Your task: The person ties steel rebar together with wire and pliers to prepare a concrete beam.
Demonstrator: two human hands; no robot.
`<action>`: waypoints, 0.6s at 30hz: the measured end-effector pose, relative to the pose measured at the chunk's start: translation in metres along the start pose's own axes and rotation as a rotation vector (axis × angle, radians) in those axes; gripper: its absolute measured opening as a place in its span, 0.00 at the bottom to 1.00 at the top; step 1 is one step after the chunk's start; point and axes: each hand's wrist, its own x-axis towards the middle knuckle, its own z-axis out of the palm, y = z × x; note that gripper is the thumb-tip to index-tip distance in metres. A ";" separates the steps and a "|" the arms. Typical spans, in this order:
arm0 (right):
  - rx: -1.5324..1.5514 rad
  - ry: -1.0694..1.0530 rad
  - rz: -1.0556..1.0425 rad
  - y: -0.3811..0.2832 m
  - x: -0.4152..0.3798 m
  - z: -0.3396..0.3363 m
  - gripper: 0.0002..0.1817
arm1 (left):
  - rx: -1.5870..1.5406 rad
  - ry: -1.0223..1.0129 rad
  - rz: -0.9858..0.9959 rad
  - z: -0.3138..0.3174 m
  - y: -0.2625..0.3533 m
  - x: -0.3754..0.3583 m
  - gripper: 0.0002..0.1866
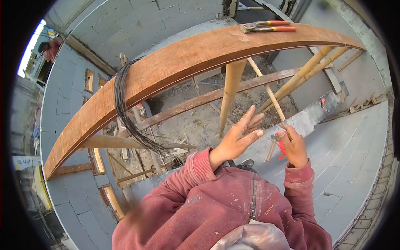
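Note:
My left hand (pixel 238 141) is held out in mid-air below the curved wooden beam, its fingers stretched and nothing in it. To its right, my right hand (pixel 295 146) has its fingers curled together around a thin red strip (pixel 282 151), whose kind I cannot make out. Behind that hand, a hammer (pixel 272 149) with a wooden handle seems to lie on the grey ledge. On top of the curved beam (pixel 175 58) rest end-cutting pincers (pixel 266 27) with orange grips. A bundle of dark wire (pixel 121 93) hangs over the beam's left part.
Bamboo poles (pixel 230 93) stand under the beam, and a second curved board (pixel 216 96) lies lower. Grey block walls (pixel 346 166) surround the rubble-strewn floor (pixel 183 112) below. Another person (pixel 52 48) is beyond the wall at far left. Rebar mesh (pixel 377 187) edges the right.

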 end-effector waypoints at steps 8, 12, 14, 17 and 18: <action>0.000 0.026 0.265 0.076 -0.069 -0.026 0.21 | -0.290 -0.187 -0.118 0.122 -0.057 0.068 0.19; 0.301 0.210 0.237 0.105 -0.110 -0.065 0.19 | -0.116 -0.393 -0.108 0.199 -0.092 0.079 0.19; 0.523 0.392 0.230 0.112 -0.132 -0.087 0.15 | -0.224 -0.524 -0.197 0.242 -0.106 0.066 0.20; 0.523 0.747 0.113 0.156 -0.157 -0.080 0.12 | -0.515 -0.526 -0.298 0.305 -0.119 0.054 0.24; 0.533 0.785 0.130 0.157 -0.166 -0.083 0.11 | -0.490 -0.569 -0.284 0.316 -0.128 0.058 0.24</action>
